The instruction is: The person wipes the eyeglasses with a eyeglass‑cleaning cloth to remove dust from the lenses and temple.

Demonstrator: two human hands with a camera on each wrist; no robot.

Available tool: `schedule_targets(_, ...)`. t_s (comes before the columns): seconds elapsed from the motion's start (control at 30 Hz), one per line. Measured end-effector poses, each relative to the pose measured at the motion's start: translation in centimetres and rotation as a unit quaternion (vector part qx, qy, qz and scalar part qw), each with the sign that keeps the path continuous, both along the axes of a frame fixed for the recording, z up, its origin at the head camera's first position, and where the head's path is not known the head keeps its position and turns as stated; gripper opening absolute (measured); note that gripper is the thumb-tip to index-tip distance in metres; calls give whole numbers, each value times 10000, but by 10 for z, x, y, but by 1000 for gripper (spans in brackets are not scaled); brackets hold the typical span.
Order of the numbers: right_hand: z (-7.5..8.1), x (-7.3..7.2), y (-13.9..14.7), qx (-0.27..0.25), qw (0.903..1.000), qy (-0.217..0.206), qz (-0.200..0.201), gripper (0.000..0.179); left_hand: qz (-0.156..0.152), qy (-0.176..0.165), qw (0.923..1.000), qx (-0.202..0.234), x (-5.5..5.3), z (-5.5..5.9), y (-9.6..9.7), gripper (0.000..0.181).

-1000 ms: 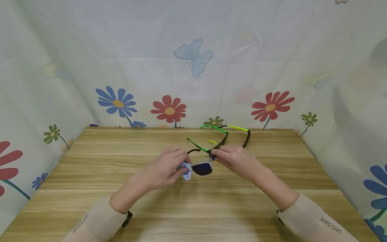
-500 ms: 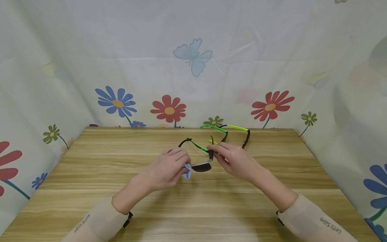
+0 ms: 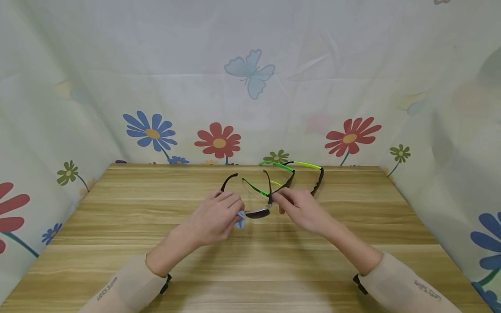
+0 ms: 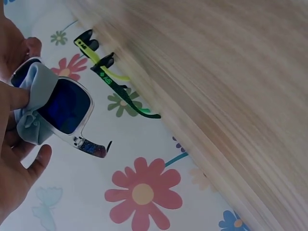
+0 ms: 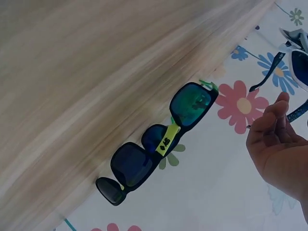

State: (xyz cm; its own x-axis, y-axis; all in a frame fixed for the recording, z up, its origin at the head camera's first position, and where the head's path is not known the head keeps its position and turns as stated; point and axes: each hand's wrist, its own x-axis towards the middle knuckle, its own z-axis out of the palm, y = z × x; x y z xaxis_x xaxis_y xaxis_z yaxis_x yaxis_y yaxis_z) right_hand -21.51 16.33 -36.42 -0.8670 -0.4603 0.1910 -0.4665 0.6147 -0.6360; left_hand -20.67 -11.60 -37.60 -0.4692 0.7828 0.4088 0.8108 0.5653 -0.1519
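Observation:
A pair of sunglasses [image 3: 258, 213] with a clear-white frame, dark blue lenses and dark temples is held above the table between both hands. My left hand [image 3: 215, 219] pinches a light blue cloth [image 3: 240, 220] folded around one side of them. In the left wrist view the cloth [image 4: 42, 89] covers part of the front beside a bare blue lens [image 4: 70, 107]. My right hand [image 3: 303, 211] pinches the temple on the right near its hinge. In the right wrist view its fingers [image 5: 276, 113] are curled at that speckled temple [image 5: 297, 113].
Two more pairs of sunglasses lie behind the hands, one with green temples [image 3: 278, 165], one with yellow-green temples [image 3: 309, 165]. They sit close together toward the back of the wooden table [image 3: 250, 269]. A flower-printed curtain [image 3: 176, 87] encloses the back and sides.
The held sunglasses have tilted so their lens shows nearly edge-on, and both temples have come into view pointing away. My right hand has shifted its hold along the temple; the cloth stays in my left.

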Motion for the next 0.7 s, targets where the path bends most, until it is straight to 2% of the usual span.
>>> schedule_targets(0.1, 3, 0, -3, -217, 9991, -365, -55, 39, 1, 165, 9997, -153, 1, 0, 0, 16)
schedule_targets(0.3, 3, -2, -6, -693, 9921, -1038, 87, 32, 35, 371, 9986, -383, 2, 0, 1, 22)
schedule_targets(0.5, 0, -2, -8, -881, 9872, -1323, 156, 29, 43, 361, 9986, -386, 3, -1, 2, 22)
schedule_targets(0.7, 0, -1, -10, -922, 9861, -1358, 242, 23, 18, 400, 9985, -380, 2, -2, 2, 21)
